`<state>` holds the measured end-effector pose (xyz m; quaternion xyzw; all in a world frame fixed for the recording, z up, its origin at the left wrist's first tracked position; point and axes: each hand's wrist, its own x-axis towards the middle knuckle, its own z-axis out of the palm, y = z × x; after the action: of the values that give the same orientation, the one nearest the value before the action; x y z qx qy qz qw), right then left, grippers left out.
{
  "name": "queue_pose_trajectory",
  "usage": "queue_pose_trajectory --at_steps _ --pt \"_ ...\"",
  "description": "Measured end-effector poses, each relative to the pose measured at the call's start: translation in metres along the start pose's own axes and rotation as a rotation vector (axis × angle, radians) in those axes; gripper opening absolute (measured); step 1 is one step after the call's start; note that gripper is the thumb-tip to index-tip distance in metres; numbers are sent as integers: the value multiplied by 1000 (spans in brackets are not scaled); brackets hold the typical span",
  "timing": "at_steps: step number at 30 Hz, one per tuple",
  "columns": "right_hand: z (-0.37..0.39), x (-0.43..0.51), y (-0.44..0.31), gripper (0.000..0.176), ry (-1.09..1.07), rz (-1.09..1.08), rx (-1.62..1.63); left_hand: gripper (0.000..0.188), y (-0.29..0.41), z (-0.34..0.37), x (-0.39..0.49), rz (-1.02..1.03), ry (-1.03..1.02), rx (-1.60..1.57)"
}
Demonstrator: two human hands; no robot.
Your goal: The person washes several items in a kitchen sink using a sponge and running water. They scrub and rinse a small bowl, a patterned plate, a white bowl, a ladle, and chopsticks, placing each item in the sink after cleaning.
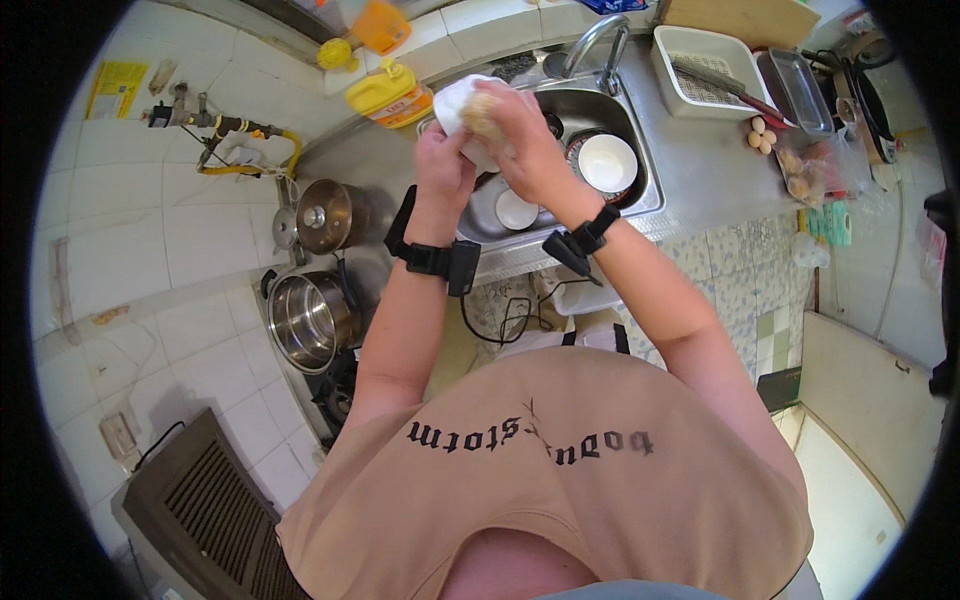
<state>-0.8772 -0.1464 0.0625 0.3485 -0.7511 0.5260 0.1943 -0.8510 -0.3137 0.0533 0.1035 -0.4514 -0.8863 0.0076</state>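
My left hand [444,166] grips a white bowl [452,101] by its edge, above the left part of the steel sink [655,191]. Pressed against the bowl is a yellowish scrubber or sponge [480,116], blurred, in my right hand [529,142]. Below and to the right, a white bowl [607,163] rests on patterned dishware in the basin. Another small white dish [516,209] lies near the basin's front edge. The hands hide part of the held bowl and the sink's back left corner.
A chrome faucet [600,45] rises behind the sink, with a yellow detergent jug [390,94] to its left. At right are a white basket [667,75] bearing a brush-like tool, eggs [761,136] and plastic bags [817,169]. Steel pots [307,319] stand at left.
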Motion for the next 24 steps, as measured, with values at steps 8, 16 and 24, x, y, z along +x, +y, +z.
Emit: queue_pose_trajectory --at_steps 8,16,24 --pt "-15 30 63 35 -173 577 -137 43 -6 -2 -11 -97 -120 100" --pt "-51 -27 69 24 74 495 -145 42 -3 1 -18 -82 -102 1" --pt "-49 -25 30 24 51 320 56 41 -8 13 -15 -84 -104 99"
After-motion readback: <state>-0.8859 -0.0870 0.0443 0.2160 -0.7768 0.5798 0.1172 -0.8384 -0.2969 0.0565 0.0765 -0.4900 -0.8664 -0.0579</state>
